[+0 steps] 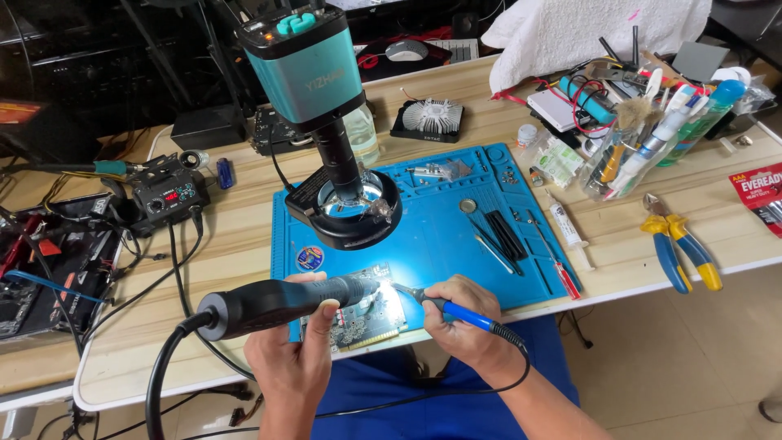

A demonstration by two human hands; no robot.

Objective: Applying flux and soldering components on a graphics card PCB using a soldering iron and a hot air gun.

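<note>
My left hand [292,346] grips a thick black hot-air handle [277,303] with its nozzle pointing right over a green circuit board [371,316]. My right hand [460,322] holds a slim blue-handled soldering iron [464,314], its tip aimed left at the brightly lit spot on the board. The board lies at the near edge of a blue work mat [423,236]. A teal microscope camera [305,69] with a black ring light [353,208] stands above and behind the board.
A black soldering station [169,193] sits on the left, with cables trailing to both tools. Tweezers and a red-tipped tool lie on the mat's right side. Yellow-and-blue pliers [680,248], a syringe, a tool cup [631,155], a heatsink [429,118] and a white cloth occupy the right and back.
</note>
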